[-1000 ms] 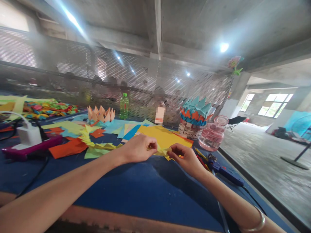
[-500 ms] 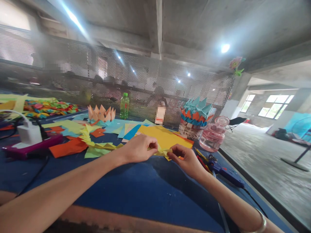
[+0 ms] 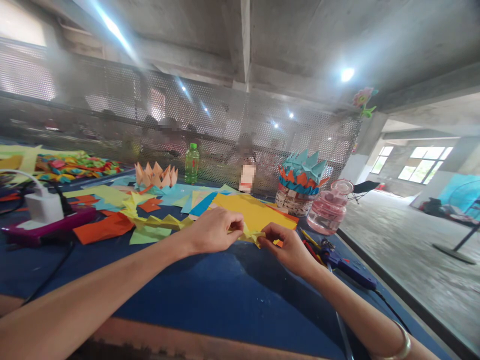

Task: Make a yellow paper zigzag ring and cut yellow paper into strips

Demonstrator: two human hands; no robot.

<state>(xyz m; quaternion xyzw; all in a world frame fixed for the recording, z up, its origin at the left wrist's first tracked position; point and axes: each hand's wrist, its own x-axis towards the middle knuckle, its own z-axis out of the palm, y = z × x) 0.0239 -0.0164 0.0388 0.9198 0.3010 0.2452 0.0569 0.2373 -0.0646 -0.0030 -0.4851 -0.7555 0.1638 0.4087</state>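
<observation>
My left hand (image 3: pixel 216 230) is closed in a pinch on a yellow folded paper strip (image 3: pixel 165 221). The strip has pointed folds and trails leftward behind my left wrist. My right hand (image 3: pixel 288 247) pinches its other end between thumb and forefinger, a short span from the left. Part of the strip is hidden by my fingers. Just beyond the hands lie yellow paper sheets (image 3: pixel 258 207), with a blue sheet (image 3: pixel 204 202) beside them. A peach crown of folded paper points (image 3: pixel 156 176) sits further back on the left.
A glue gun (image 3: pixel 350 270) with its cord lies right of my right hand. Behind it are a pink water bottle (image 3: pixel 327 214) and a basket (image 3: pixel 294 200) topped with folded paper rings. At left stands a purple power strip (image 3: pixel 80 220) with a white charger (image 3: pixel 45 206). A green bottle (image 3: pixel 192 165) stands at the back.
My right fingers have shifted very slightly at the strip's end, showing more of its folded points. Both hands otherwise stay in place.
</observation>
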